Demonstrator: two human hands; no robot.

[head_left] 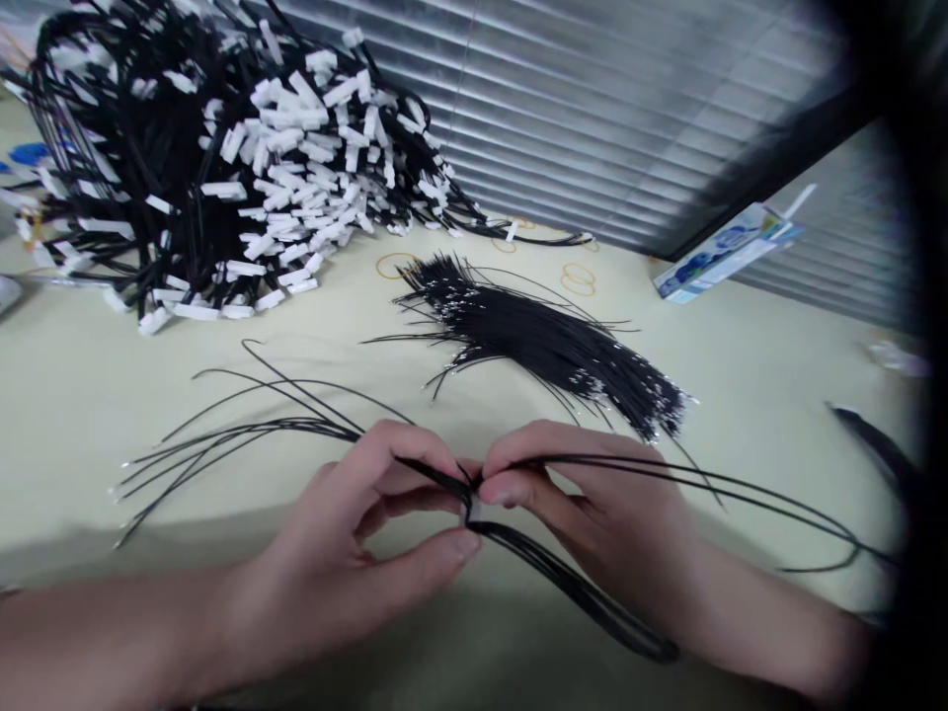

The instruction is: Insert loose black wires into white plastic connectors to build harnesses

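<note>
At the bottom centre of the frame, the left hand [348, 563] and the right hand [592, 523] meet fingertip to fingertip, both pinching a few thin black wires [311, 427] around a small pale connector [471, 510], which is mostly hidden between the thumbs. The wires fan out to the left and right of the pinch, and a thicker run curves down toward the lower right. They look light, springy and slick, so they probably slip unless held close to the ends; the best grip seems to be right beside the connector, where they are gathered.

Just above the hands, mid-frame, lies a loose bundle [548, 346] of cut wires with bare tips, apart from the hands. In the upper left sits a big heap [222, 168] of wires with white plugs. Rubber bands [578, 279] lie on the table [777, 375] near the blinds [592, 109], and a small box [726, 252] rests at the upper right. Nothing lies between the hands and the bundle.
</note>
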